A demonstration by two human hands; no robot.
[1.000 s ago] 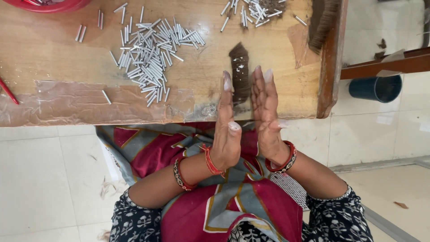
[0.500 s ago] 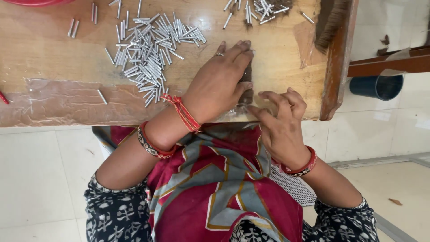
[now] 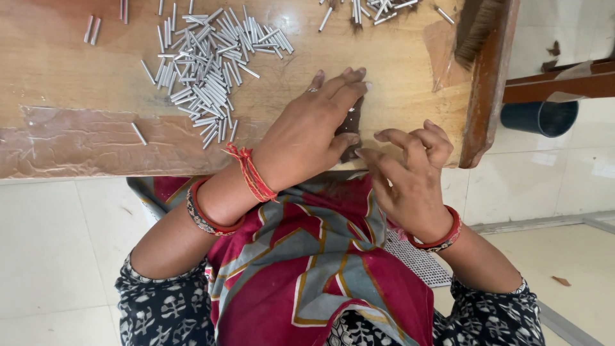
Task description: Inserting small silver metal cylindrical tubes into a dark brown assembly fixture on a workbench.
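My left hand (image 3: 307, 131) lies palm down on a low wooden board (image 3: 77, 77), its fingers pressing on a small dark brown strip (image 3: 351, 123) near the board's front edge. My right hand (image 3: 407, 170) hovers just right of it, fingers curled, the fingertips touching the lower end of the strip at the board's edge. A heap of short thin silver-white sticks (image 3: 211, 64) is spread on the board to the left of my left hand.
More sticks (image 3: 371, 9) lie at the board's far edge beside a dark brush-like tuft (image 3: 477, 25). A dark blue cup (image 3: 538, 116) stands under a wooden rail at right. Red patterned cloth (image 3: 307, 269) covers my lap over a white tiled floor.
A second ago both hands were raised, palms facing with the strip upright between them. They have since come down; the left hand now lies flat over the strip on the board.
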